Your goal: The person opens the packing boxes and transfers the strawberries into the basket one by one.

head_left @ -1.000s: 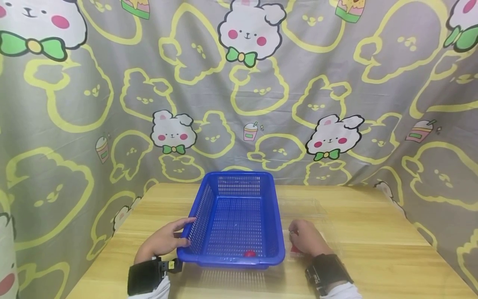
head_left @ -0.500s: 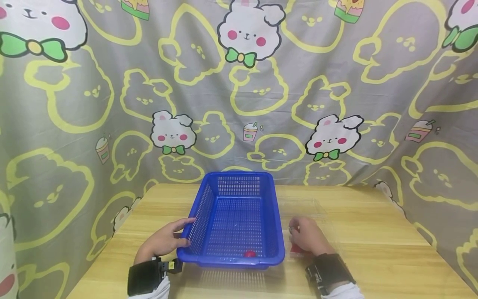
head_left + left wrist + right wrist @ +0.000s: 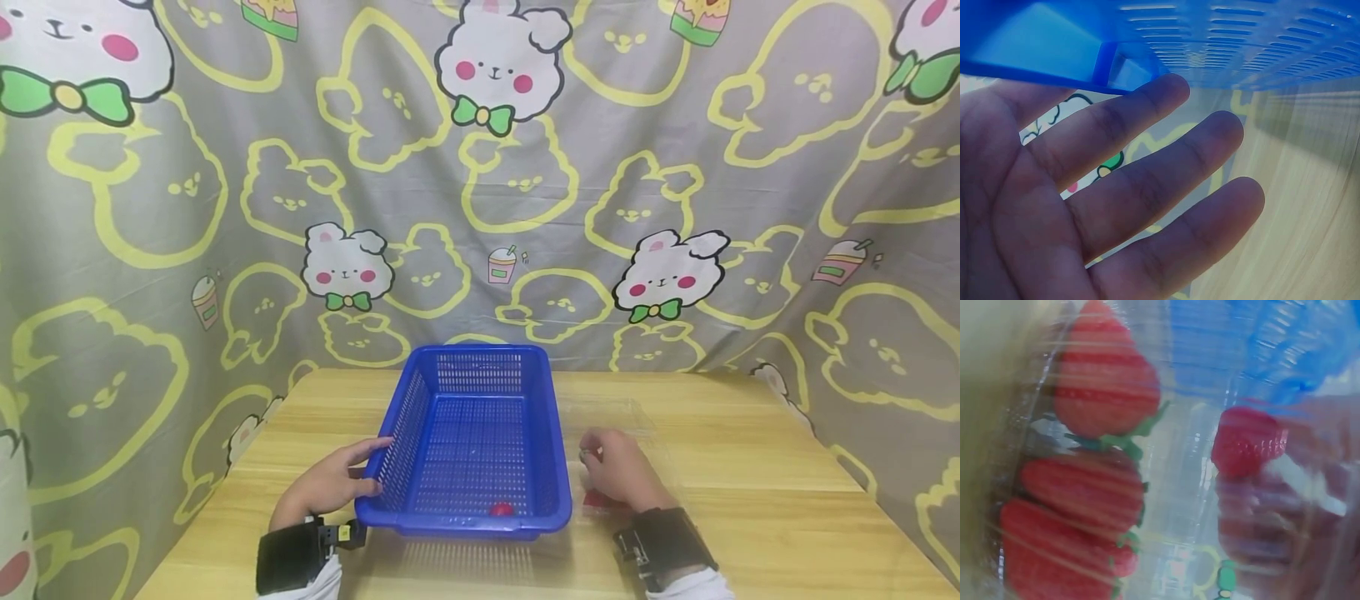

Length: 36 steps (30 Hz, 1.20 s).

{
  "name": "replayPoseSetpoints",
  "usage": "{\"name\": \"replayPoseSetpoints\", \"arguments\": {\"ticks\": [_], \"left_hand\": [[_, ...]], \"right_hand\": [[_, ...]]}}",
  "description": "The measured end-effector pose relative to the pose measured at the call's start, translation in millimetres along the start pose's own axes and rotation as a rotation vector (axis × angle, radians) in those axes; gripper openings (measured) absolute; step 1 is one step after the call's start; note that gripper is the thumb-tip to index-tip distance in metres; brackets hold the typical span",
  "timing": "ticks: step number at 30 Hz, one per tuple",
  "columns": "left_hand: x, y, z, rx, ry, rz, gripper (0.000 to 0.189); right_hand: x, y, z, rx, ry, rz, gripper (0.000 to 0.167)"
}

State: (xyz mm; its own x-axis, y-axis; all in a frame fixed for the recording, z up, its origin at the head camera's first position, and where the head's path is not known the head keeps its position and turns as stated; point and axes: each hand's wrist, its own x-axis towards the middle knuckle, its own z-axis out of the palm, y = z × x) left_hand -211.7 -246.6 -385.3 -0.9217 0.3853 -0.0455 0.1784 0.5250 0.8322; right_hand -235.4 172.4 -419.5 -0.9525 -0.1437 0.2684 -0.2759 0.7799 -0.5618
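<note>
A blue perforated plastic basket (image 3: 472, 450) stands on the table, one red strawberry (image 3: 502, 509) lying inside at its near end. Against the basket's left rim rests my left hand (image 3: 333, 479); the left wrist view shows its fingers (image 3: 1141, 181) straight and spread below the rim. My right hand (image 3: 618, 471) is at a clear plastic box (image 3: 637, 412) right of the basket. Through the plastic, the right wrist view shows its fingers, blurred, pinching a strawberry (image 3: 1247, 440). Several more strawberries (image 3: 1082, 494) with green leaves lie in the box. In the head view the hand mostly covers them.
The light wooden table (image 3: 750, 483) extends to both sides of the basket and box. A grey patterned curtain (image 3: 420, 192) hangs behind the table and along both sides. A black wrist camera band (image 3: 663, 546) sits on each arm.
My right hand has risen slightly away from the red fruit below it, within the box area. The left hand and basket have stayed put.
</note>
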Motion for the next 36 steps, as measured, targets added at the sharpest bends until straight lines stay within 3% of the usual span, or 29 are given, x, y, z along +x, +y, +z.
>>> {"name": "replayPoseSetpoints", "arguments": {"ticks": [10,36], "left_hand": [[-0.5,1.9,-0.1,-0.005,0.002,-0.017,0.065],[0.9,-0.1,0.2,0.026,0.017,-0.014,0.065]], "right_hand": [[0.0,-9,-6,0.018,0.015,0.006,0.01],[-4.1,-23,-16,0.022,0.09,-0.079,0.009]]}}
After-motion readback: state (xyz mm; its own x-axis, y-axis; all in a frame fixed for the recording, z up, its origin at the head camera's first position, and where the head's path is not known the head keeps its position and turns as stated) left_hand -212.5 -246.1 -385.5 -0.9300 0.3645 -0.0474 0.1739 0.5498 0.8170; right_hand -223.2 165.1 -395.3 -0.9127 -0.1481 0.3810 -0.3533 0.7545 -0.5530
